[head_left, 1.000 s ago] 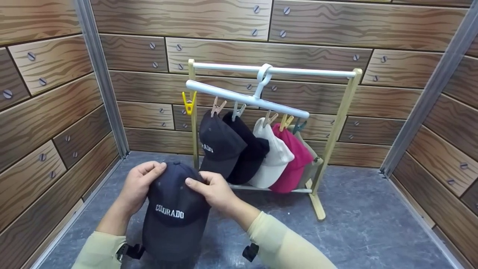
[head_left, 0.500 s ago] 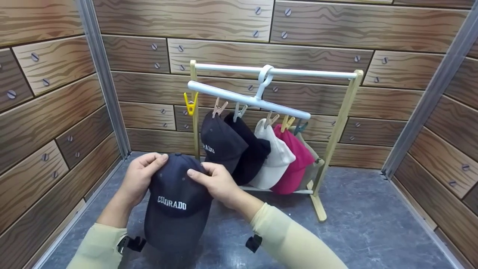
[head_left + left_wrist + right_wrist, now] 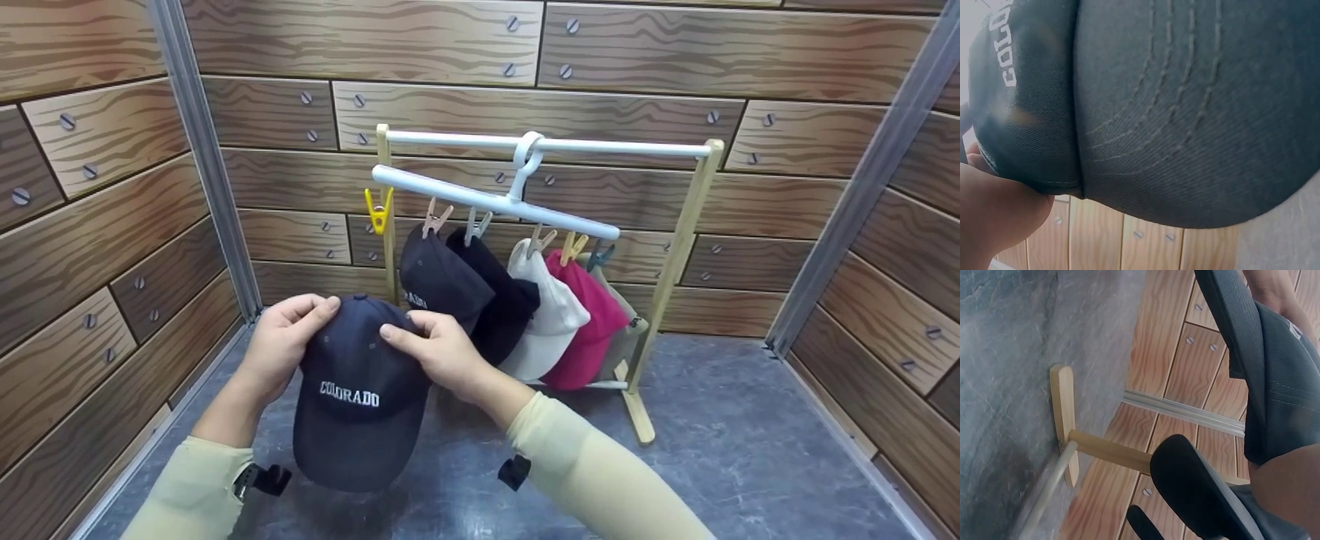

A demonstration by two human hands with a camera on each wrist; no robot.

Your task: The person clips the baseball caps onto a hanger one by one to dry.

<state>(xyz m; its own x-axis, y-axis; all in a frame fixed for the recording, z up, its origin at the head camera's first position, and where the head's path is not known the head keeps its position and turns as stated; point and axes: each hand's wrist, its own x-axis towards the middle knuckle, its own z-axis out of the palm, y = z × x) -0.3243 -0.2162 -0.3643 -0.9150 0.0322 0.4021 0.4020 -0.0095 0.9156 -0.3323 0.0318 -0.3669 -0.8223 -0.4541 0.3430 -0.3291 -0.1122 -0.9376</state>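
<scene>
A dark navy baseball cap [image 3: 352, 390] with COLORADO in white letters is held crown up, brim toward me, in front of the rack. My left hand [image 3: 281, 341] pinches the crown's left side, thumb in front. On the crown's right side my right hand [image 3: 446, 349] grips it, thumb in front and fingers behind, partly hidden. The left wrist view shows the brim [image 3: 1202, 124] and its stitching up close. Just behind the held cap, a similar dark cap [image 3: 442, 277] hangs from a pink clothespin [image 3: 435, 219].
A white hanger [image 3: 495, 201] tilts down to the right on a wooden rack [image 3: 694, 217]. From its clips hang a black cap [image 3: 510, 315], a white cap [image 3: 547, 315], a pink cap [image 3: 589, 315] and a grey-green one [image 3: 622, 341]. A yellow clothespin [image 3: 379, 214] is at the hanger's left end.
Both hands have raised the navy cap, bringing it up in front of the lower left of the rack. The hanging caps have stayed in place.
</scene>
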